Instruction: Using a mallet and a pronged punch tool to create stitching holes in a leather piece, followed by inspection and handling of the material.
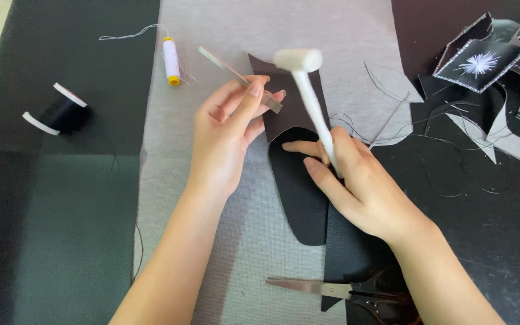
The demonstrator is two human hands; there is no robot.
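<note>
Now we are at the punching step, as we judge it. L hand (227, 135) pinches a metal pronged chisel (242, 80) between thumb and fingers, closed on the shaft, prongs pointing down-right and just above the top of the dark leather piece (296, 180). The chisel is tilted, not upright; prongs seem not yet seated on the leather, though we cannot tell for sure.

R hand (356, 180) is wrapped shut around the handle of a white mallet (308, 84), head raised above the leather and near the chisel's prong end. R index finger lies stretched out on the leather, pressing it flat.

Judgement: next move calls for the chisel to stand upright w/ prongs set on the leather edge, held steady, then a square tap on its top end. Risk: a tilted chisel gives slanted holes.

Leather piece: dark, smooth, matte; rounded lower end; lies on the grey cloth (212, 36) at centre, overlapping a second dark sheet at its upper part. No holes visible from here.

Nearby: scissors (332, 290) at bottom edge, white thread spool w/ yellow end (171, 61), black thread spool (58, 111) at left, black scraps w/ white stitching (482, 63) at top right.
</note>
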